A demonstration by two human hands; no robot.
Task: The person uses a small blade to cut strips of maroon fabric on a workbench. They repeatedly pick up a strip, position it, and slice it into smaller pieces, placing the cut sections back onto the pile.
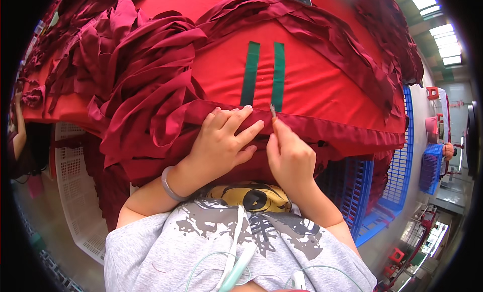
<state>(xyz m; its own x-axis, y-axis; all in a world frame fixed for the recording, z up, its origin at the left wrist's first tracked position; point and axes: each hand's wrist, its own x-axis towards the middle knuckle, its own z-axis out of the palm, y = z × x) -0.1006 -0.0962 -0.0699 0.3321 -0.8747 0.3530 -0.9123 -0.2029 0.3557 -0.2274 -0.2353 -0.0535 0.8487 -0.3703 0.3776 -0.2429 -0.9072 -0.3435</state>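
My left hand (224,141) lies flat, fingers spread, on a folded dark red fabric strip (332,131) at the near edge of a red-covered table (312,86). My right hand (289,158) pinches a small metal tool (272,111), its tip pointing up at the strip's edge just right of my left fingertips. Two dark green tape strips (264,73) run side by side on the red cover just beyond the hands. A grey bangle (168,184) circles my left wrist.
A heap of dark red fabric strips (136,75) covers the table's left and far side. A white perforated crate (75,186) stands at lower left, blue crates (387,186) at right. Another person's arm (17,131) shows at the far left.
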